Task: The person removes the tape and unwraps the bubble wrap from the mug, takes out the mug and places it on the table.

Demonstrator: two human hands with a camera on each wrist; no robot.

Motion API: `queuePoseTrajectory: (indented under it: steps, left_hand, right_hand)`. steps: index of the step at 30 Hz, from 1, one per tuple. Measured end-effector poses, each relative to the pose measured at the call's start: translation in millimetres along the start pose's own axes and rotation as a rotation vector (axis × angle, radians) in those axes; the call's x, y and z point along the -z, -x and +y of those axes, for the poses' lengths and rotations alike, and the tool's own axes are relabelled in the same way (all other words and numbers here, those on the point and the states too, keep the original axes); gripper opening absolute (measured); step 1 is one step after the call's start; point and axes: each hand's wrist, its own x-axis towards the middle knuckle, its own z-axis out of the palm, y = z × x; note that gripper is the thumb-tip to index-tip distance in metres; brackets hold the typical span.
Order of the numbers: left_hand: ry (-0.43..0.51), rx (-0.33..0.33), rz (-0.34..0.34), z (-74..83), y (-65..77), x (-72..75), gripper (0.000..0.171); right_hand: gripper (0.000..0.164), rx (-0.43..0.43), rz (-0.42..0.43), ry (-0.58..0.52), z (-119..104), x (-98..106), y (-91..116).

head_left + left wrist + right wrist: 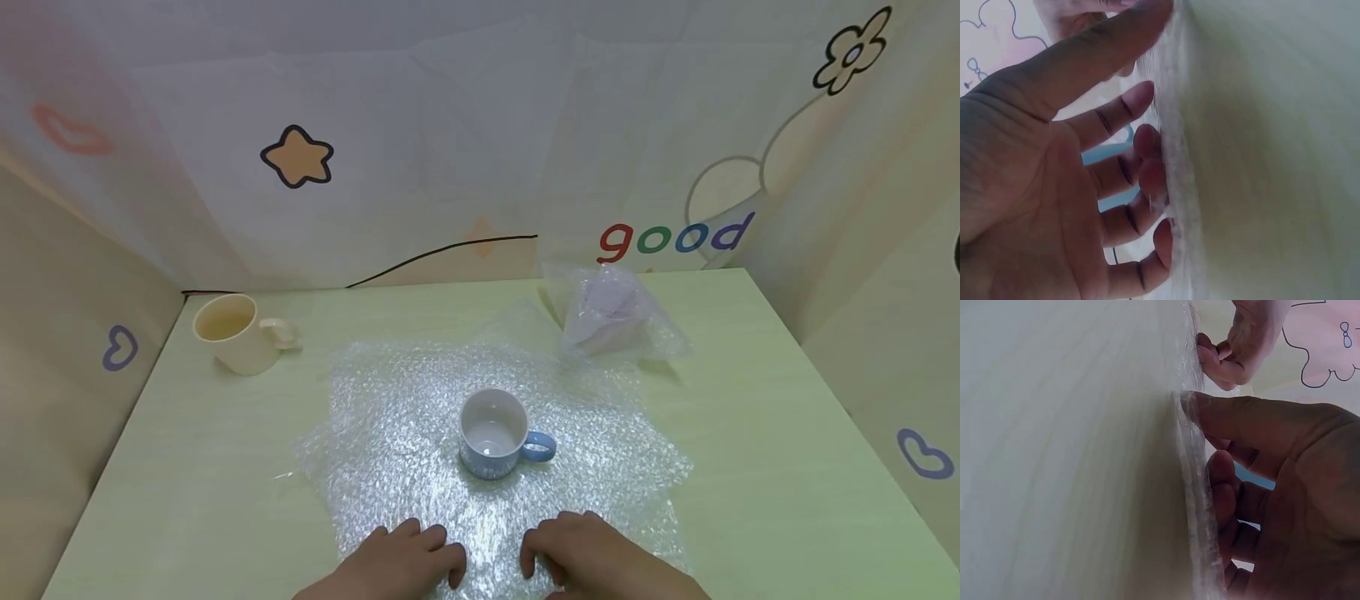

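Note:
A light-blue mug [491, 433] with a white inside stands upright on a sheet of bubble wrap [405, 433], its handle towards the right. My left hand [401, 562] is at the wrap's near part, left of the mug, with loosely bent fingertips touching the sheet. In the left wrist view its thumb [1097, 56] reaches along the sheet's edge. Opposite it, my right hand [588, 554] lies low over the wrap, fingers bent down. Its thumb [1229, 415] meets the sheet's edge in the right wrist view, with the other fingertips against the wrap.
A cream mug [243, 333] stands at the back left of the pale table [780, 467]. At the back right sits a pale lilac object [611, 308] wrapped in clear plastic. Printed cloth [450, 150] closes off the back and both sides.

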Motion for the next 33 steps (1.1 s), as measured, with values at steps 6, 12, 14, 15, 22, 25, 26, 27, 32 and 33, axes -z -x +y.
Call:
queuePoseTrajectory:
  steps: [6,12,14,15,22,25,26,27,32,33]
  left_hand:
    - [-0.062,0.028,0.029,6.5,-0.6,-1.8,0.034]
    - [-0.071,0.045,0.036,8.9,-3.1,-2.3,0.035]
    - [-0.072,0.053,0.026,9.4,-4.5,-1.8,0.036]
    - [-0.069,0.058,0.017,9.8,-5.2,-1.3,0.037]
    - [-0.038,0.078,0.001,11.2,-7.8,1.3,0.042]
    - [-0.032,0.076,0.003,11.0,-8.7,1.8,0.042]
    - [-0.031,0.077,0.002,11.0,-9.1,2.0,0.042]
    - [-0.033,0.078,0.002,11.1,-9.2,2.1,0.042]
    - [-0.028,0.081,-0.014,10.9,-10.2,2.0,0.040]
    - [-0.028,0.076,-0.015,10.5,-10.2,1.9,0.039]
  right_hand:
    - [0.033,0.007,-0.015,0.030,-3,0,-3]
    - [0.034,-0.003,-0.020,0.045,-4,0,-4]
    - [0.035,-0.016,-0.023,0.053,-5,0,-4]
    - [0.034,-0.019,-0.023,0.061,-5,0,-5]
    - [0.032,-0.044,-0.024,0.133,-8,-1,-8]
    - [0.031,-0.071,-0.034,0.143,-9,0,-10]
    - [0.031,-0.071,-0.032,0.148,-9,-1,-10]
    - [0.031,-0.068,-0.026,0.154,-9,-2,-10]
    - [0.029,-0.032,0.011,0.200,-5,-6,-9]
    - [0.028,-0.033,0.009,0.201,-3,-6,-9]
